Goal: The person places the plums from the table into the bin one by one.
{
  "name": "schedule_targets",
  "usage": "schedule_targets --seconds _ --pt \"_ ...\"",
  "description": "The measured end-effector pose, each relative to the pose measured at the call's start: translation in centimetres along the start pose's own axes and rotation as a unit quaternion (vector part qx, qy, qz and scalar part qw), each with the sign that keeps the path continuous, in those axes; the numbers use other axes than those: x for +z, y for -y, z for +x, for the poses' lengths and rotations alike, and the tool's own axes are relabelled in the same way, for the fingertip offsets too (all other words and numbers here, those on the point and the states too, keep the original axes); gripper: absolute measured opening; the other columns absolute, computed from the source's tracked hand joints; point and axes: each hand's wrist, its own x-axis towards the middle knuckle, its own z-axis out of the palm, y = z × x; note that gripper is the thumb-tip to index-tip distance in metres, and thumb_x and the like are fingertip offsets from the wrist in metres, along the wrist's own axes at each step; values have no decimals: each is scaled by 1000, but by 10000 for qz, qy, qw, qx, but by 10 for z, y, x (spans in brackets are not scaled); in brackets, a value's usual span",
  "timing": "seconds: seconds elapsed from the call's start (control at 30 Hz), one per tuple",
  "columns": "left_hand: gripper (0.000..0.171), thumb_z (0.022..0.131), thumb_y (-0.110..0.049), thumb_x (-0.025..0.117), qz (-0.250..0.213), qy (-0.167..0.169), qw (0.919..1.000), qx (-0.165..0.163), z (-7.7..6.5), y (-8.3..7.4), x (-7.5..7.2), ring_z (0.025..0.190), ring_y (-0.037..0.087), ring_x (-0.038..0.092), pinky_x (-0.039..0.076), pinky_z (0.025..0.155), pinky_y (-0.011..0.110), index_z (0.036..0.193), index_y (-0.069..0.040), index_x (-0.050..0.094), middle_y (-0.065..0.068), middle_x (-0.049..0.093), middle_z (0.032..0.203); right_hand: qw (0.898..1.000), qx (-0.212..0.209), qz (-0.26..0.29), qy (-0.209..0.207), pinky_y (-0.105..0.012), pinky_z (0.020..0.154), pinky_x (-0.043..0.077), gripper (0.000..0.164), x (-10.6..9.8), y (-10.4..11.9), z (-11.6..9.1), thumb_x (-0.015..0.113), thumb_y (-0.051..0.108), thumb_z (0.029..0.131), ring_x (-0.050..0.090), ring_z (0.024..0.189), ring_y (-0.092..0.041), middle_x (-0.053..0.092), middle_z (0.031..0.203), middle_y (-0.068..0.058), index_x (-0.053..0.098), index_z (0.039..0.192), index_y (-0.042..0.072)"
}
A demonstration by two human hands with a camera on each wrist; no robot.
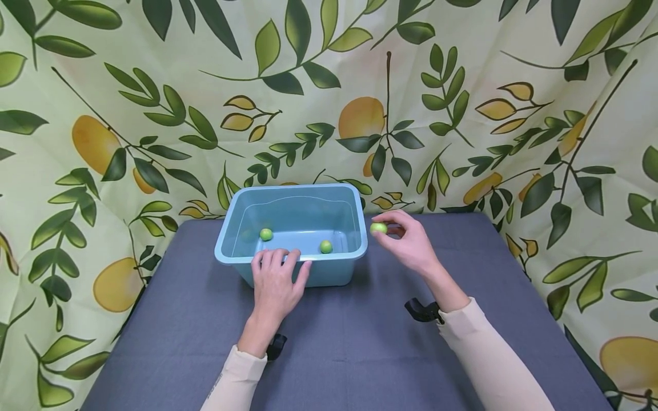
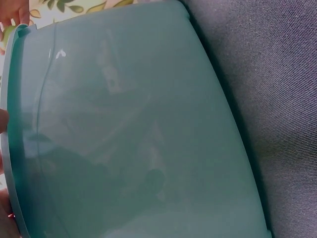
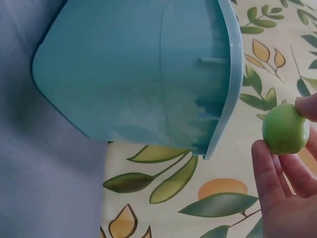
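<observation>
A light blue plastic basin (image 1: pixel 298 273) stands upright on the cloth-covered table. Two small round green fruits lie on its floor, one fruit (image 1: pixel 265 234) at the left and another fruit (image 1: pixel 326 246) nearer the right front. My left hand (image 1: pixel 275 285) grips the front rim, its fingers bent over the edge; only fingertips show at the left border of the left wrist view. Just outside the basin's right rim, my right hand (image 1: pixel 406 242) pinches a third green fruit (image 3: pixel 286 129) between thumb and fingers, held above the table.
Dark grey-blue cloth (image 1: pixel 349 348) covers the table. Behind it and at both sides hangs a curtain (image 1: pixel 308 103) printed with leaves and orange fruit, close to the basin's back. Black wrist mounts (image 1: pixel 424 310) are strapped at the cuffs.
</observation>
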Motion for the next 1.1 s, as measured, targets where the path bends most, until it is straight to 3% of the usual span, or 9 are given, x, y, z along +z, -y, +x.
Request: schedule_targets --seconds 0.27,0.67,1.1 --pt "42 103 -43 49 -21 -43 10000 13 -1 -1 -1 95 37 56 36 96 59 107 -8 72 15 64 99 10000 3 42 57 -45 95 53 30 16 2 5 76 4 89 61 102 -24 64 117 -15 70 117 -4" --pt "42 103 -43 48 29 17 10000 -31 0 -1 -1 96 37 57 36 96 58 107 -8 71 15 64 99 9995 -275 -3 130 -39 92 54 26 29 0 11 76 6 89 63 98 -22 66 112 -11 72 113 -2" --pt "39 101 -41 52 -26 78 10000 -55 0 -2 -2 96 37 57 35 96 59 108 -8 71 15 64 99 9997 -45 -17 231 -46 97 52 26 35 4 12 73 5 90 65 98 -32 62 116 -23 72 116 0"
